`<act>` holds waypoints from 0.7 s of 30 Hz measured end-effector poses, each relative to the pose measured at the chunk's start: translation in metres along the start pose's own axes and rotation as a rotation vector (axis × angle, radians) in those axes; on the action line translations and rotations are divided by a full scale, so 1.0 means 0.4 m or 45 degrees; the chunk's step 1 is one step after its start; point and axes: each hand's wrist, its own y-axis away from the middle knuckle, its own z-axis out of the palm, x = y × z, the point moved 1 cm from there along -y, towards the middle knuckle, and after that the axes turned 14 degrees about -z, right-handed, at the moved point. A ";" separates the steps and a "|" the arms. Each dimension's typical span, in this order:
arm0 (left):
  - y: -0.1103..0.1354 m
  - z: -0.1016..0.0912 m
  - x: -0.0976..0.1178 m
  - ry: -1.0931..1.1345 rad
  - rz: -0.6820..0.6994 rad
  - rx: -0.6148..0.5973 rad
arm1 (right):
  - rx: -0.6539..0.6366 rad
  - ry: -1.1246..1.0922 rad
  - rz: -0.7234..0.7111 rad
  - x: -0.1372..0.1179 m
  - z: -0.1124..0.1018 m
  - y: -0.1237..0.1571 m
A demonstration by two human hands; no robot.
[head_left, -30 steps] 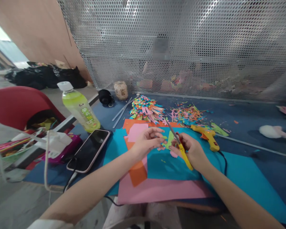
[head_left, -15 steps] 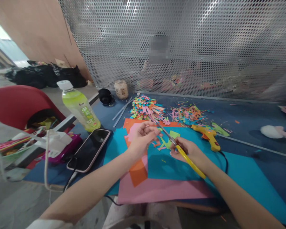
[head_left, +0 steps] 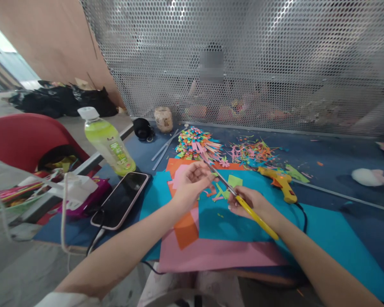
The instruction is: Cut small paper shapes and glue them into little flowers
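My right hand (head_left: 248,202) is closed around yellow-handled scissors (head_left: 254,215), whose blades point up and left toward my other hand. The fingers of my left hand (head_left: 195,183) are curled into a pinch beside the blade tips; what sits between them is too small to make out. Under both hands lies a blue paper sheet (head_left: 230,226), with cut green scraps (head_left: 223,191) and pink bits on it. Beneath are an orange sheet (head_left: 185,232) and a large pink sheet (head_left: 217,258). Just beyond my left hand stands a fringed multicoloured paper piece (head_left: 196,145).
A yellow glue gun (head_left: 280,183) lies right of the scissors, near a heap of paper shreds (head_left: 251,152). On the left are a phone (head_left: 121,200) and a green drink bottle (head_left: 109,143). A jar (head_left: 163,119) stands by the perforated metal panel (head_left: 166,64).
The view has shifted very slightly. My hands and the scissors keep nearly the same pose, the blades still beside my left fingers.
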 end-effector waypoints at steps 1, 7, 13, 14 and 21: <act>0.000 0.000 0.000 0.004 0.001 0.000 | -0.013 -0.007 0.001 0.001 0.000 -0.001; -0.002 -0.002 -0.002 0.013 0.007 -0.012 | -0.055 -0.050 0.020 0.017 0.000 -0.004; -0.003 -0.005 -0.003 -0.002 0.007 -0.012 | -0.066 -0.023 0.027 0.018 0.000 -0.003; -0.003 -0.005 -0.003 0.000 0.009 -0.015 | -0.070 -0.017 0.027 0.018 0.000 -0.003; -0.005 -0.005 -0.002 0.023 0.011 -0.015 | -0.074 0.060 0.043 0.010 -0.001 -0.004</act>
